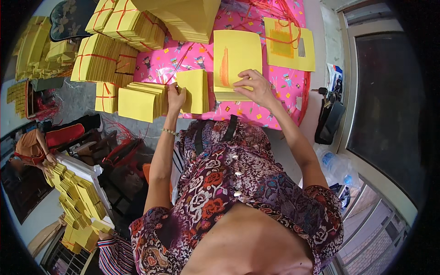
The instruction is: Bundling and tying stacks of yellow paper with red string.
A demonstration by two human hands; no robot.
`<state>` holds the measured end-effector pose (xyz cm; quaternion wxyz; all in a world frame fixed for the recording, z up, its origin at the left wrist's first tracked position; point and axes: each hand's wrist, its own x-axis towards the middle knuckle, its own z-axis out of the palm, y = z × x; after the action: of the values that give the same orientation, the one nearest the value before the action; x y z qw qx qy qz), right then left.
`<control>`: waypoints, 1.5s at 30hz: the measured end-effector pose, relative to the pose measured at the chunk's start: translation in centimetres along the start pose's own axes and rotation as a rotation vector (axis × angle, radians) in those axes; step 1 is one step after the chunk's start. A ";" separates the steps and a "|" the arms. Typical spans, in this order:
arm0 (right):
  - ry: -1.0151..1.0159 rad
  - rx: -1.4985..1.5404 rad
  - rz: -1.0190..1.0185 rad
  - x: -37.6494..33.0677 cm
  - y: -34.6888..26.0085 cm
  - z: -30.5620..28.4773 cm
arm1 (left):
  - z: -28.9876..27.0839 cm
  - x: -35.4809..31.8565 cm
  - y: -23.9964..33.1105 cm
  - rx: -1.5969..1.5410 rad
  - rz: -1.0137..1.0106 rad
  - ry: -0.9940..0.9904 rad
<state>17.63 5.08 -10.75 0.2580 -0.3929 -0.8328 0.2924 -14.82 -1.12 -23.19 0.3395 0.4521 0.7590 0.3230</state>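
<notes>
My left hand [175, 97] is closed at the left edge of a small stack of yellow paper [197, 89], its fingertips partly hidden. Beside it to the left lies a fanned row of yellow paper packets [137, 103]. My right hand [256, 88] bends over the near edge of a taller stack of yellow sheets [243, 50]. Thumb and index finger pinch at the top sheet's near edge. An orange streak [224, 68] marks that top sheet.
Yellow bundles tied with red string [96, 59] crowd the pink patterned tabletop [270, 110] at left. Yellow sheets with an orange square [293, 48] and loose red string [279, 9] lie far right. At lower left, other people handle yellow paper piles [75, 192].
</notes>
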 end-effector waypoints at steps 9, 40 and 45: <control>0.015 0.134 0.076 0.1 0.1 0.5 | 0.1 -1.0 -0.9 -0.043 0.104 0.122; 0.071 0.162 0.051 0.0 0.8 1.1 | 3.8 -6.0 14.2 -0.719 0.051 -0.305; 0.076 0.154 0.045 0.0 0.7 1.1 | 3.8 -6.1 14.2 -0.722 0.045 -0.295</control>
<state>17.25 5.19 -12.01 0.3122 -0.4013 -0.7884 0.3462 -2.92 -0.57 -12.66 0.5751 0.3618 0.5292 0.5082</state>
